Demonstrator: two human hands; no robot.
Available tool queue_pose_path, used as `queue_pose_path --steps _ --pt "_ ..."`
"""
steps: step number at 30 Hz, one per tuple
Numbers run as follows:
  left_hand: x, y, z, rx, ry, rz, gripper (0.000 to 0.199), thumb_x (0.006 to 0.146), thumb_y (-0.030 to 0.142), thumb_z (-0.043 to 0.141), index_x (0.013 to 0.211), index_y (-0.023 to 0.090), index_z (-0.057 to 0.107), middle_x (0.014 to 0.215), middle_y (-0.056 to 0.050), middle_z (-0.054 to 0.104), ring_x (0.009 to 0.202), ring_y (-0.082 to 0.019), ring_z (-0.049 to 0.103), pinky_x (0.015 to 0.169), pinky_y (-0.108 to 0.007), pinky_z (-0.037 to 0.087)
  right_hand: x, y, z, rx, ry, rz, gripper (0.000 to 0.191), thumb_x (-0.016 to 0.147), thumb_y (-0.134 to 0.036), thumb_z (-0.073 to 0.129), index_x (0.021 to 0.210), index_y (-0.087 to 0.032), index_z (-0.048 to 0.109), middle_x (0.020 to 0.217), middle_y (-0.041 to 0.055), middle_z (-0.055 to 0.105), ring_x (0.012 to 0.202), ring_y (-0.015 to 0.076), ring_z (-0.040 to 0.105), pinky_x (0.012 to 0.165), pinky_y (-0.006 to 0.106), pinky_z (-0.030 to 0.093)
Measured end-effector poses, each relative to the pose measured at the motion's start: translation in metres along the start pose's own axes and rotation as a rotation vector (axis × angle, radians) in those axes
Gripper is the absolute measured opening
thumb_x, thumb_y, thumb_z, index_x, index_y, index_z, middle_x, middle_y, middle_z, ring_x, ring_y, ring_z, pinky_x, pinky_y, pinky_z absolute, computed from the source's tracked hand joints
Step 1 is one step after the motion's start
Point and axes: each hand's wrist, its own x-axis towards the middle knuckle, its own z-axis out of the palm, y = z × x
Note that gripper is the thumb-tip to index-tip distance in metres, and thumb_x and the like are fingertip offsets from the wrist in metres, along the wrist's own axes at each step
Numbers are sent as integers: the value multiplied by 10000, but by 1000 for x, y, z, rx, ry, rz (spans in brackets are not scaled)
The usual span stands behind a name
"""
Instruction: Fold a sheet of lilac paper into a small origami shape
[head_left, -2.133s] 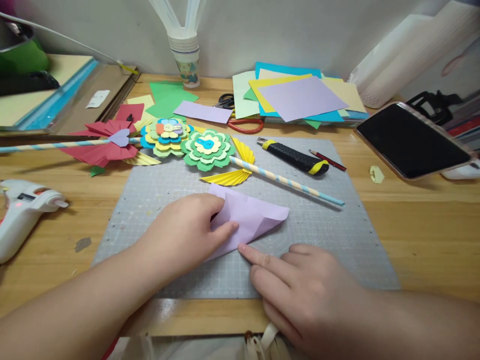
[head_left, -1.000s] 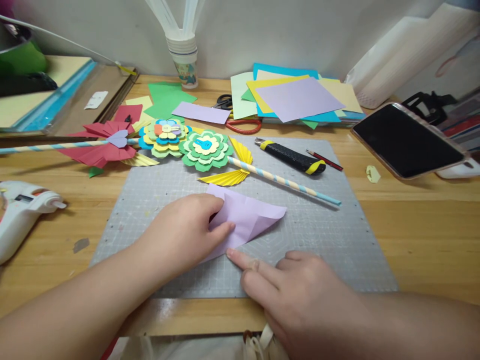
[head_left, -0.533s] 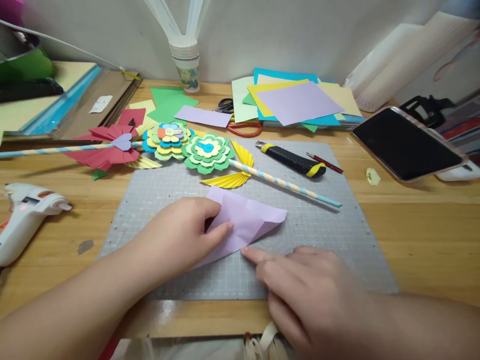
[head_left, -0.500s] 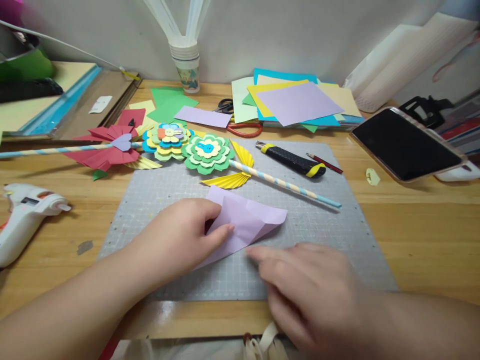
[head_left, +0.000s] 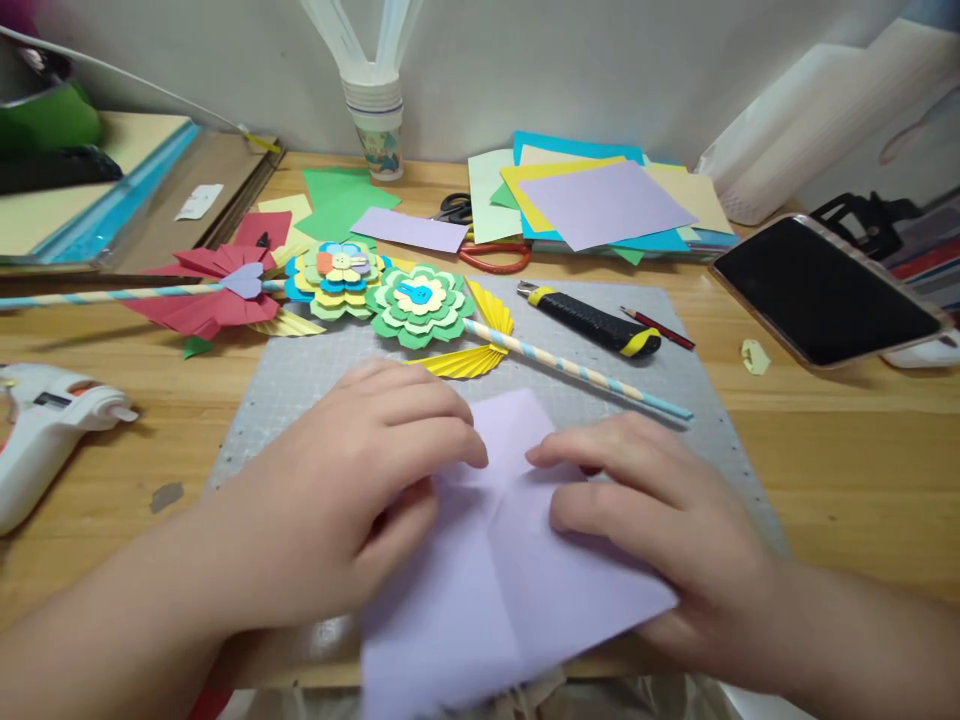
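Observation:
A sheet of purple paper (head_left: pixel 502 570) with crease lines crossing it lies opened out in front of me, tilted over the near edge of the grey cutting mat (head_left: pixel 262 410). My left hand (head_left: pixel 375 480) is on its left side, fingers bent over the top and thumb tucked below them. On the other side, my right hand (head_left: pixel 645 510) grips the sheet, with two fingers on its face and the rest partly hidden under the paper. Beyond the hands lies a striped paper stick (head_left: pixel 577 370) with a green layered paper flower (head_left: pixel 418 305) and yellow pleated leaves (head_left: pixel 491 325).
A utility knife (head_left: pixel 589 318) and a pencil (head_left: pixel 660 328) lie at the mat's upper right. A glue gun (head_left: pixel 56 430) is at left, a phone (head_left: pixel 825 290) at right. Coloured paper sheets (head_left: pixel 607 205), scissors (head_left: pixel 495 257) and paper cups (head_left: pixel 379 130) stand behind.
The purple paper has gone from folded to spread open and has come nearer to me. My right hand has moved up onto it; my left hand has shifted slightly right.

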Motion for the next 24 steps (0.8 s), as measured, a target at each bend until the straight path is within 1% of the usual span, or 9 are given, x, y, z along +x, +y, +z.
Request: queue_pose_path --steps 5,9,11,13,15,17,19,22,24 --pt "-2 -4 -3 122 -43 55 465 711 39 441 1069 284 610 1142 7 633 1079 -214 557 1024 -401 344 6 16 3 198 128 186 123 823 -140 601 804 -253 555 1088 51 607 1008 225 606 851 378 494" --pt "-10 -4 4 125 -131 25 631 713 93 518 1305 306 464 1352 -30 506 1234 -274 460 1030 -433 353 13 27 10 405 272 417 133 778 -139 616 736 -234 532 1067 58 617 1017 247 627 818 386 519" --pt "-12 -4 10 156 -107 22 615 730 129 558 1318 259 434 1383 -78 466 1281 -308 404 1047 -472 322 15 32 14 495 306 503 125 768 -138 602 731 -227 523 1096 68 617 1028 259 629 771 380 530" --pt "-11 -3 14 196 -32 38 465 758 108 539 1207 219 493 1324 -97 498 1256 -308 411 1048 -492 287 16 35 17 566 315 549 124 752 -147 616 723 -219 520 1120 75 613 1034 267 630 754 380 534" --pt "-7 -3 15 201 -26 77 304 789 61 485 1048 210 540 1185 -71 571 1130 -263 489 1006 -464 306 17 38 20 582 291 551 128 744 -143 623 712 -214 522 1129 75 614 1057 269 624 799 397 528" --pt "-4 -1 14 189 -106 102 209 825 47 446 896 216 547 990 -28 617 935 -214 542 923 -422 350 15 39 22 554 260 523 129 757 -93 556 734 -217 526 1147 68 614 1119 259 599 885 422 501" --pt "-3 0 13 195 -191 90 177 844 64 457 790 218 526 840 -5 612 794 -200 536 822 -396 377 13 36 22 511 251 500 250 724 -12 449 817 -233 519 1202 58 591 1206 241 544 971 451 449" --pt "-5 1 15 190 -258 13 157 810 75 515 765 225 514 797 2 605 742 -210 523 695 -365 371 7 25 17 398 272 424 423 642 36 390 933 -260 470 1267 50 533 1284 229 458 1044 480 372" --pt "-8 1 17 156 -265 -34 136 814 102 516 793 237 517 816 7 608 740 -212 524 662 -352 363 4 14 11 289 211 305 446 656 26 415 993 -261 464 1275 61 515 1278 240 446 1050 484 350"
